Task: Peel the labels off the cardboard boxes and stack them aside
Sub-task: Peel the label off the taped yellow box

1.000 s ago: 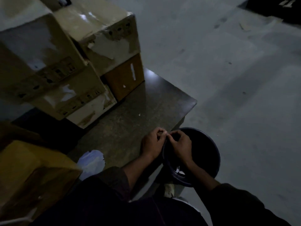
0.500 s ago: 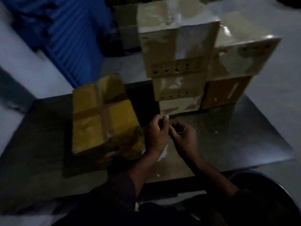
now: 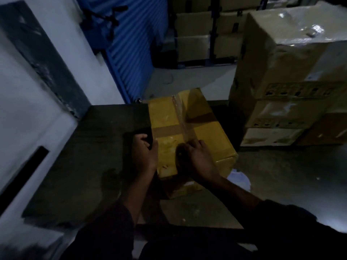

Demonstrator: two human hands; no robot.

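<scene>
Yellow cardboard box [image 3: 189, 132], crossed with tape, between both hands on dark table [image 3: 93, 166]. Left hand [image 3: 145, 152] curled round its left edge. Right hand [image 3: 199, 156] on top, fingers bent at the tape crossing; pinching or only pressing, cannot tell. Stacked pale boxes [image 3: 285, 87] beyond right hand. White scrap [image 3: 240, 179] just right of right wrist.

Storage room or warehouse, dimly lit.
Taped cardboard boxes [image 3: 285, 87] stacked at the right of a dark work table [image 3: 90, 147]; more cartons on metal shelving [image 3: 212, 34] at the back; blue corrugated shutter [image 3: 129, 49] beside a pale wall [image 3: 28, 102]; bare concrete floor [image 3: 187, 79] between table and shelving.
</scene>
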